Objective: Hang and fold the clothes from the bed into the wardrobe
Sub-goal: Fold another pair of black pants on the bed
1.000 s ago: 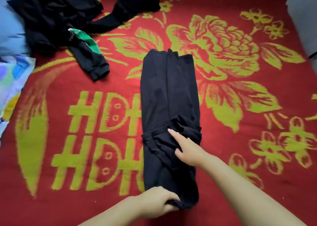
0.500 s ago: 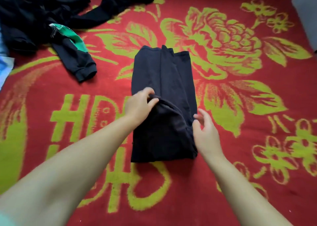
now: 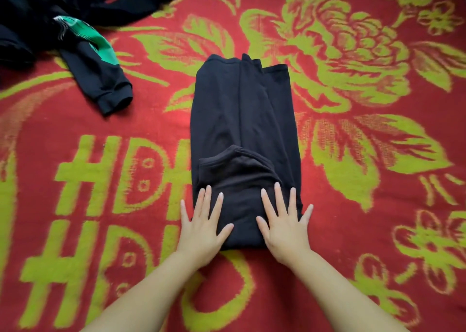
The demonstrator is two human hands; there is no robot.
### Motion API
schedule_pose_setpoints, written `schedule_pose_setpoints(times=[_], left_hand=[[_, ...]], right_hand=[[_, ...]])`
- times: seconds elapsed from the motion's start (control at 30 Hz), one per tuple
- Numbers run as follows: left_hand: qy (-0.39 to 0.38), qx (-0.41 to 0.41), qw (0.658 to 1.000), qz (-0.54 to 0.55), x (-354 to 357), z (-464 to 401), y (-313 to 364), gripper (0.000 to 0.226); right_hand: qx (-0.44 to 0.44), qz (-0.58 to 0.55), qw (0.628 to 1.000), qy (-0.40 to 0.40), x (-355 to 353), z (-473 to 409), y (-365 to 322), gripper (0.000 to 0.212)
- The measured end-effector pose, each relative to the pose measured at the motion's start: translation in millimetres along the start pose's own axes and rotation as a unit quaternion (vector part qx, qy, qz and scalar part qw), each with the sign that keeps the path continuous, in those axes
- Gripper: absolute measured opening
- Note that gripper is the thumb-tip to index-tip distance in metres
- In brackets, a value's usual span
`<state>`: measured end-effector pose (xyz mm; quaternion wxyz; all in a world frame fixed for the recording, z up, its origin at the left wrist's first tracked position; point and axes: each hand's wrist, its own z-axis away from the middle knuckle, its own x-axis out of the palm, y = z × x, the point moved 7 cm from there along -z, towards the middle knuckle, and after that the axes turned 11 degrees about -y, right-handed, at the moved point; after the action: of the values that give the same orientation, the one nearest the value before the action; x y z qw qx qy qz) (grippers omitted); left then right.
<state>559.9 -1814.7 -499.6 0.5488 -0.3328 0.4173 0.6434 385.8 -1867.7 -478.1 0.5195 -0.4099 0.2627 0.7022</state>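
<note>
At the centre of the frame a black garment [image 3: 242, 135] lies on the bed, narrowed into a long strip with its near end turned up over itself. The left hand [image 3: 204, 228] and right hand [image 3: 285, 227] press flat on that fold, fingers spread, gripping nothing. Folding looks partly done; further folds and the trip to the wardrobe remain. A heap of dark clothes [image 3: 75, 29] waits at upper left. A red blanket [image 3: 378, 230] with yellow-green flowers covers the bed; no wardrobe shows.
</note>
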Motion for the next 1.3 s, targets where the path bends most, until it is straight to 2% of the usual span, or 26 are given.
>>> schedule_pose_setpoints(times=[0.07,0.13,0.2,0.27,0.33,0.4,0.47,0.53,0.6,0.67,0.73,0.8,0.83,0.9,0.97,1.03,1.07,1.13,1.2,1.3], left_hand=[[-0.013,0.098,0.994,-0.038,-1,22,13,0.086],[-0.06,0.167,0.979,-0.103,10,35,19,0.098],[-0.081,0.159,0.976,-0.12,16,34,17,0.105],[-0.081,0.104,0.986,-0.106,11,19,15,0.111],[-0.08,0.063,0.991,-0.084,0,5,16,0.108],[-0.087,0.043,0.989,-0.111,-11,0,20,0.092],[-0.152,0.049,0.978,-0.131,-11,8,23,0.078],[-0.247,0.074,0.958,-0.122,-12,26,27,0.079],[-0.369,0.095,0.923,-0.062,-16,57,30,0.079],[-0.486,0.103,0.867,0.032,-25,89,32,0.071],[-0.563,0.099,0.814,0.107,-44,108,33,0.048],[-0.594,0.06,0.786,0.161,-64,101,23,0.029],[-0.585,0.042,0.791,0.173,-70,87,15,0.026],[-0.517,0.014,0.837,0.179,-81,40,-8,0.023],[-0.391,-0.008,0.913,0.119,-94,-7,-27,0.022],[-0.209,-0.039,0.977,-0.003,-99,-36,-31,0.046],[-0.117,-0.051,0.991,-0.038,-99,-36,-21,0.056],[0.022,-0.038,0.998,-0.044,-81,-16,15,0.058],[0.055,-0.021,0.998,-0.006,-43,3,37,0.058],[0.049,-0.048,0.997,0.037,2,5,19,0.059]], right_hand=[[-0.089,0.034,0.995,-0.004,-3,21,-9,0.076],[-0.182,0.093,0.979,-0.026,4,34,-15,0.098],[-0.169,0.132,0.973,-0.087,9,27,-7,0.118],[-0.131,0.119,0.98,-0.085,4,12,-3,0.123],[-0.126,0.104,0.983,-0.085,-8,3,-7,0.109],[-0.132,0.076,0.983,-0.106,-9,5,-10,0.091],[-0.129,0.065,0.978,-0.15,-13,16,-16,0.086],[-0.131,0.051,0.964,-0.225,-11,32,-22,0.087],[-0.157,0.032,0.931,-0.328,-7,57,-29,0.086],[-0.214,0.028,0.889,-0.405,-13,88,-38,0.078],[-0.26,0.01,0.851,-0.457,-31,107,-43,0.058],[-0.253,-0.033,0.834,-0.489,-51,98,-39,0.03],[-0.235,-0.056,0.842,-0.482,-59,82,-33,0.021],[-0.189,-0.088,0.894,-0.398,-75,36,-18,0.019],[-0.135,-0.077,0.951,-0.267,-87,-4,-6,0.037],[-0.053,-0.055,0.989,-0.123,-90,-21,-5,0.052],[-0.033,-0.051,0.996,-0.071,-87,-18,-13,0.055],[-0.05,-0.016,0.999,-0.013,-59,-4,-39,0.054],[-0.066,0.011,0.998,0.015,-23,9,-52,0.054],[-0.052,-0.026,0.998,0.016,9,3,-27,0.057]])
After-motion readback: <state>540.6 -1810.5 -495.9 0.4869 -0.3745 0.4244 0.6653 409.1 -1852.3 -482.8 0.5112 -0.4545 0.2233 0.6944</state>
